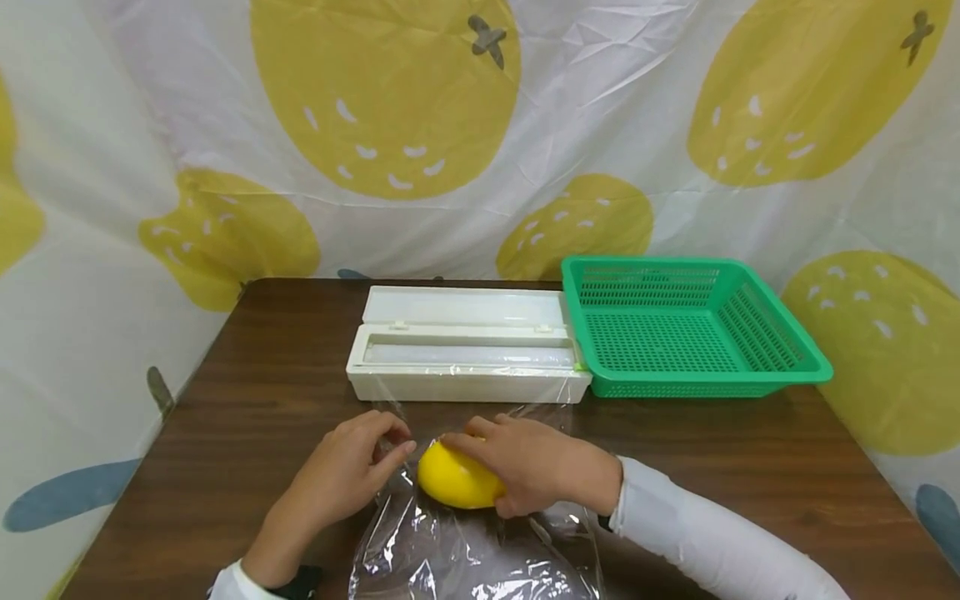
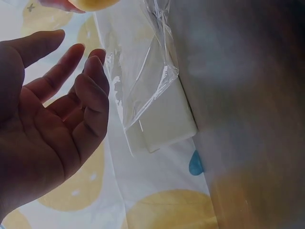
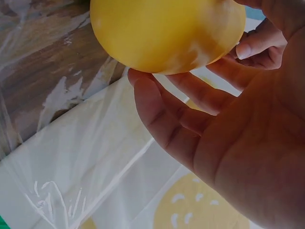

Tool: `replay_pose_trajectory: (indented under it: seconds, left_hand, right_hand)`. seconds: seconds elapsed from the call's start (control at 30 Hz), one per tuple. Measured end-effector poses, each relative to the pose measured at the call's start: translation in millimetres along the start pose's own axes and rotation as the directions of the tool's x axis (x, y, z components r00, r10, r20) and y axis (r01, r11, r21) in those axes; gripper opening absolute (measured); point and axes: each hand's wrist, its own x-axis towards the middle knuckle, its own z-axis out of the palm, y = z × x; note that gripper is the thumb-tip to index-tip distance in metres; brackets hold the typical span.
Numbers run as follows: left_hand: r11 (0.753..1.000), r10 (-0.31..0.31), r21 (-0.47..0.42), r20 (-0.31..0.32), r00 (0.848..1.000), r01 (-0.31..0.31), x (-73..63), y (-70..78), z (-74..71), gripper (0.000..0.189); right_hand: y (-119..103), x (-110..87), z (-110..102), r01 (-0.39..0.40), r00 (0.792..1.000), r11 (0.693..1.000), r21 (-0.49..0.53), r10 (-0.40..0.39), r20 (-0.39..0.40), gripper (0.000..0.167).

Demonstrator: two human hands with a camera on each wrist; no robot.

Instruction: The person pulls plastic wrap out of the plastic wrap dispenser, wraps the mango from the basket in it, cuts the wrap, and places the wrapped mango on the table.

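My right hand [image 1: 536,467] grips a smooth, rounded yellow object [image 1: 456,479], with fingers over its top and thumb at the near side; its exact kind cannot be told. Clear plastic wrap [image 1: 450,550] lies around and in front of it, running from the white wrap dispenser [image 1: 468,385] toward the person. To the left of the yellow object is my left hand [image 1: 345,467], apart from it, fingers loosely bent. Nothing shows between those fingers in the left wrist view. In the right wrist view, the fingers [image 3: 164,114] curve round the yellow object's surface.
The dispenser's lid [image 1: 465,306] is raised at the back, with a white roll [image 1: 468,355] inside. Beside it on the right stands a green plastic basket [image 1: 705,389]. Everything rests on a dark wooden table [image 1: 277,375], behind which hangs a fruit-patterned cloth [image 1: 420,233].
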Motion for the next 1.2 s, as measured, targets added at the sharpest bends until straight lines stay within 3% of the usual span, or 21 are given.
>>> replay_pose_trajectory:
  seconds: [0.13,0.33,0.5,0.7,0.87,1.0,1.1,1.2]
  left_hand:
    - [1.000,0.004,-0.022,0.025,1.000,-0.003,0.4,0.8,2.3,0.014]
    - [0.997,0.057,-0.056,0.086,0.995,-0.052,-0.4,4.2,4.7,0.032]
    - [0.997,0.073,-0.036,0.074,0.995,-0.070,-0.6,7.5,7.6,0.042]
    - [0.995,0.095,-0.022,0.089,0.992,-0.093,0.2,12.3,13.0,0.067]
    - [0.995,0.094,-0.024,0.099,0.991,-0.092,-0.5,15.5,16.4,0.078]
    - [0.992,0.123,-0.022,0.099,0.987,-0.121,0.1,18.0,17.8,0.079]
    - [0.989,0.149,-0.021,0.112,0.982,-0.148,0.5,19.4,18.9,0.079]
    - [0.984,0.176,-0.019,0.127,0.976,-0.175,0.9,20.3,18.8,0.078]
  right_hand:
    - [3,-0.1,5,-0.003,1.000,1.000,0.018,0.003,-0.023,0.104]
    - [5,-2.3,9,0.010,0.998,0.999,0.053,-0.007,-0.057,0.106]
    - [5,-5.8,10,0.022,0.995,0.995,0.094,-0.013,-0.096,0.105]
    - [7,-13.3,9,0.046,0.990,0.988,0.145,-0.025,-0.142,0.099]
    - [8,-37.1,-4,0.035,0.982,0.982,0.186,0.001,-0.188,0.086]
    - [12,-67.0,-6,0.013,0.977,0.992,0.124,0.014,-0.213,0.065]
    - [13,-90.0,4,0.015,0.987,0.992,0.124,0.005,-0.161,0.048]
    - [11,-108.1,20,-0.023,0.998,0.980,0.198,0.033,-0.046,0.042]
